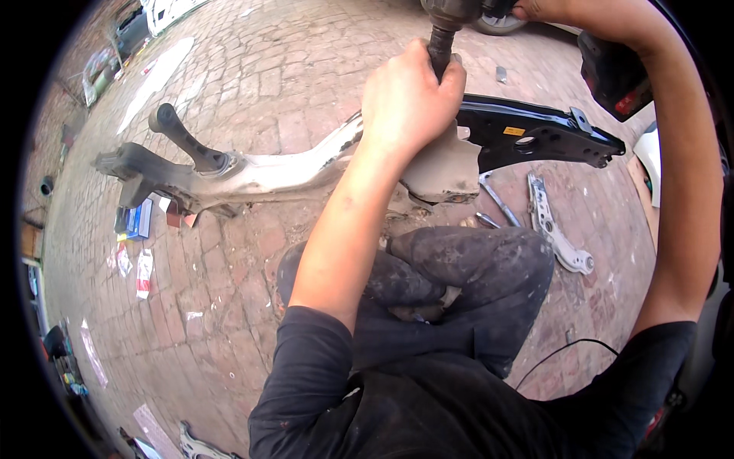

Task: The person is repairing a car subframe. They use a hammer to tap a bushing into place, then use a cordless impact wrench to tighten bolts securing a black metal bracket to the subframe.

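Note:
My left hand [409, 99] is wrapped round the dark socket [441, 46] of an impact wrench [453, 11]. The wrench points down over a car subframe [287, 170], a bent grey-white metal beam lying across the ground in front of my knees. At the top edge my right hand [541, 9] grips the wrench's handle, its fingers partly cut off by the frame. A black and red block [618, 80], seemingly its battery, shows beside my right forearm. The socket's lower end is hidden by my left hand. A glossy black control arm [527, 136] reaches right from the subframe.
A grey arm with a bushing [183, 136] stands up at the subframe's left. Near my right knee lie a ratchet wrench [498, 199] and a silver control arm [556, 229]. A blue box [139, 220] and wrappers [144, 273] litter the brick ground [222, 336]. A cable [566, 348] curves at right.

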Demonstrator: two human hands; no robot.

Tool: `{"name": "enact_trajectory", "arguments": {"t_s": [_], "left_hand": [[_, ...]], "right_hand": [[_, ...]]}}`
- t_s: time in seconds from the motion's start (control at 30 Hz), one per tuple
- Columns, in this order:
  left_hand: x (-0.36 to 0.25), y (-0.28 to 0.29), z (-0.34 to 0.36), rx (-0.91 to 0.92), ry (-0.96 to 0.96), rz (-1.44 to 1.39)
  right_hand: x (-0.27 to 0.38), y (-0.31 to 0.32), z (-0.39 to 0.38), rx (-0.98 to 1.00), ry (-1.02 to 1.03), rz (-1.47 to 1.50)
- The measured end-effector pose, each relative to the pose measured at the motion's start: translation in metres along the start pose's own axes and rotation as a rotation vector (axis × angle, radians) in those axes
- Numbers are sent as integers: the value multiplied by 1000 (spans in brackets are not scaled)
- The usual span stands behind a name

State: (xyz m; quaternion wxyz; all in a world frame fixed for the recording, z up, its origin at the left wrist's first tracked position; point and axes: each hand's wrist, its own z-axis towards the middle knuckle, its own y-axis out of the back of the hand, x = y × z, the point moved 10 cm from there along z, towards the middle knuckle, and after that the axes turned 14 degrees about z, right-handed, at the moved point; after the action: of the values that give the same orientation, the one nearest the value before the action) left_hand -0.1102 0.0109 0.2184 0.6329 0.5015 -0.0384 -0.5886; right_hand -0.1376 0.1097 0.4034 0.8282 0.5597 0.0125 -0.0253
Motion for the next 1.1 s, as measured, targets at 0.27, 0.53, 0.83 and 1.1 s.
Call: {"name": "enact_trajectory", "arguments": {"t_s": [0.27, 0.53, 0.83, 1.1], "left_hand": [[-13, -9, 4, 43, 6, -61], [11, -1, 3, 67, 91, -7], [13, -6, 3, 97, 7, -26], [64, -16, -15, 298, -107, -256]], "right_hand": [[-20, 5, 2, 72, -173, 146], [-17, -7, 20, 70, -160, 82], [-10, -21, 6, -38, -372, -440], [4, -22, 8, -186, -176, -485]]}}
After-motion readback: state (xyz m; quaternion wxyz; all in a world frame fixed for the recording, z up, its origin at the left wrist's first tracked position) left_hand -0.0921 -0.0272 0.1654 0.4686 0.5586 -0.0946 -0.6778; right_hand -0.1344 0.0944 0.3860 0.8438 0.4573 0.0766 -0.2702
